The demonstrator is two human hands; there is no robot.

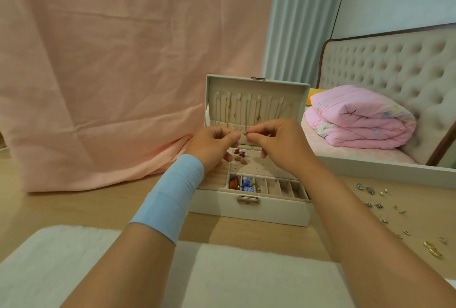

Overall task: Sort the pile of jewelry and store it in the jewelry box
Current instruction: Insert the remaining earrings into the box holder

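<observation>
Jewelry box (249, 206) stood open on the wooden table (98, 206), its lid upright and facing the person. At far left a pink sheet (111, 73) hung down to the tabletop, and a white mat (246, 278) lay along the near edge. A blue wristband (172, 199) wrapped the left forearm. The left hand (214, 146) and right hand (276, 144) met above the box, in front of the lid's lower edge, hiding part of the tray behind them. Both had fingertips curled together, pinching a small pendant (244, 134) between them; any chain on it was too fine to follow. Necklaces (246, 110) hung from hooks inside the lid, just above the fingers. Below the hands, earrings (240, 154) sat on the perforated panel, and the two leftmost small compartments held red and blue pieces. To the right, loose jewelry (385, 206) lay scattered on the table, well apart from both hands. Beyond it a folded pink quilt (357, 120) rested before a tufted headboard (394, 66).
</observation>
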